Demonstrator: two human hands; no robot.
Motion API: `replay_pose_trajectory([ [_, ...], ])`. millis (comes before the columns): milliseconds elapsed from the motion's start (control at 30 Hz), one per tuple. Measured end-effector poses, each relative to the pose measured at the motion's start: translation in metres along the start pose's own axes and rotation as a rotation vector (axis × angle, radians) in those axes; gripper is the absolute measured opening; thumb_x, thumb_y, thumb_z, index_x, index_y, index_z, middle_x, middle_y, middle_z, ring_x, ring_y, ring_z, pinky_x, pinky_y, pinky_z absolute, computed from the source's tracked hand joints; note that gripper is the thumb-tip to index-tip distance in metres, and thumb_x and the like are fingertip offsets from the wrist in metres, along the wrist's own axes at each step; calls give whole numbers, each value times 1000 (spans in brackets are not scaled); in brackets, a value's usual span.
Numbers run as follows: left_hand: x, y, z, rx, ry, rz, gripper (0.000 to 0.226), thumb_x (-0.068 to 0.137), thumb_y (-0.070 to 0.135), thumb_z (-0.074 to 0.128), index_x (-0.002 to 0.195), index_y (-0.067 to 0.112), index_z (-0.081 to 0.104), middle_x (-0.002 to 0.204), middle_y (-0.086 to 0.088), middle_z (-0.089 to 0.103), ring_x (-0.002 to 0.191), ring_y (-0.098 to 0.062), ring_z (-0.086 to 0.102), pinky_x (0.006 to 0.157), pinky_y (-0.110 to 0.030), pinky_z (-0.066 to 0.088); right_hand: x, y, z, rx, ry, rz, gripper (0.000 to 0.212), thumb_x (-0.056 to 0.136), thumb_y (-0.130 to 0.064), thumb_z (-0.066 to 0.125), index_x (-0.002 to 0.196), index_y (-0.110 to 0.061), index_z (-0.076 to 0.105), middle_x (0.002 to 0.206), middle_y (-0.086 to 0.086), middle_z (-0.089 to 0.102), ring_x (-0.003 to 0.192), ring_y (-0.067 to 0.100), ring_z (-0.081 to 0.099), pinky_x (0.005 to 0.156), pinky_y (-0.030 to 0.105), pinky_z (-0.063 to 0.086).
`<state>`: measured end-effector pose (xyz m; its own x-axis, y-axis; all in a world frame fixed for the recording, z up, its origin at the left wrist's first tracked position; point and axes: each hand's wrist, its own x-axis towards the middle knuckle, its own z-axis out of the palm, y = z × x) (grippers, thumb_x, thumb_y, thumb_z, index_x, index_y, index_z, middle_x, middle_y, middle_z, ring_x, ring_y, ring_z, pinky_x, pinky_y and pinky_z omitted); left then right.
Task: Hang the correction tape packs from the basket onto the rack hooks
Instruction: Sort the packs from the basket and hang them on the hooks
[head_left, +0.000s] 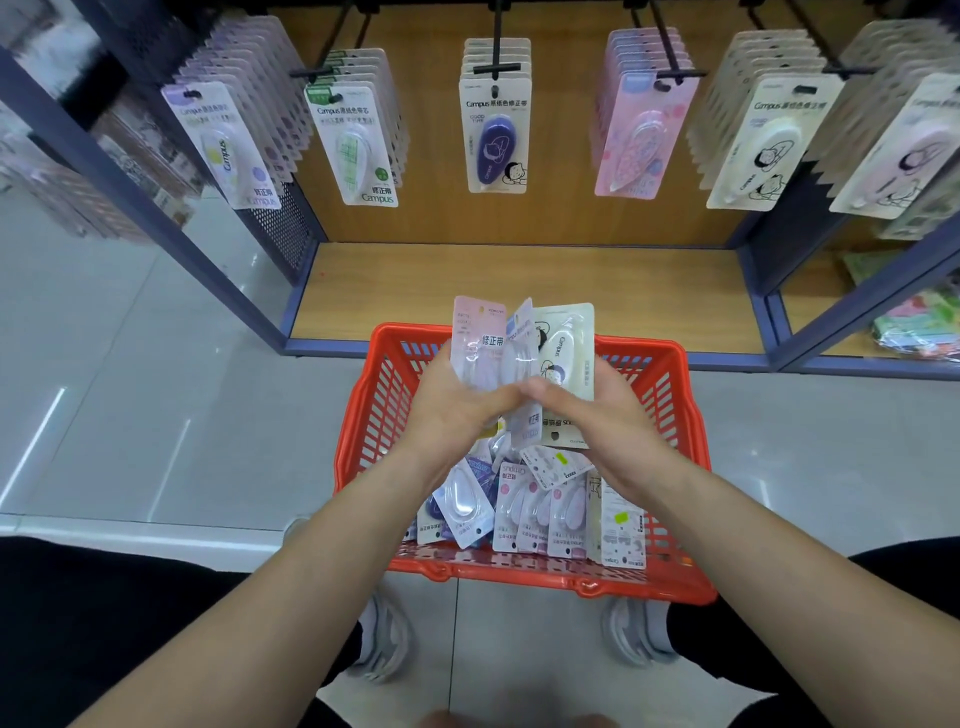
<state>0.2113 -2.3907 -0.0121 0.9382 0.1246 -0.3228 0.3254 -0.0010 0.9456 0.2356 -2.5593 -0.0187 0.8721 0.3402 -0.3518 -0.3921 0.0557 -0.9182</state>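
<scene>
A red plastic basket stands on the floor in front of the rack, with several correction tape packs lying in it. Above the basket both hands hold a fanned bundle of packs. My left hand grips a pink pack and a bluish one behind it. My right hand holds a cream pack turned upside down. The rack hooks above carry rows of hung packs: lilac, green, purple, pink and cream.
A bare wooden shelf forms the rack's bottom, just behind the basket. Blue metal posts frame the rack on both sides. Grey tiled floor spreads to the left. My knees and grey shoes sit at the bottom edge.
</scene>
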Motion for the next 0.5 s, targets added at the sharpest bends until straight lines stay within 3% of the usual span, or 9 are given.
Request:
replay_pose_trajectory([
  [167,3,-2,-7,-51,66,-18,28,91,5,73,115,19,70,105,1,79,96,-16,76,79,-29,58,8,1,-9,15,128,29,30,97,1,60,116,-20,68,108,5,78,105,30,74,90,50,59],
  [367,2,3,-9,-105,76,-77,20,93,8,71,112,16,72,107,-3,79,97,-15,75,88,-33,58,12,0,-21,43,166,49,30,97,5,60,115,-18,68,106,7,79,98,27,76,81,45,62],
  [500,1,4,-10,-186,1,-153,25,96,18,69,118,7,73,114,-15,76,110,-34,72,103,-50,54,14,1,-18,67,200,77,24,97,3,59,109,-17,66,101,9,78,92,29,75,80,45,61],
])
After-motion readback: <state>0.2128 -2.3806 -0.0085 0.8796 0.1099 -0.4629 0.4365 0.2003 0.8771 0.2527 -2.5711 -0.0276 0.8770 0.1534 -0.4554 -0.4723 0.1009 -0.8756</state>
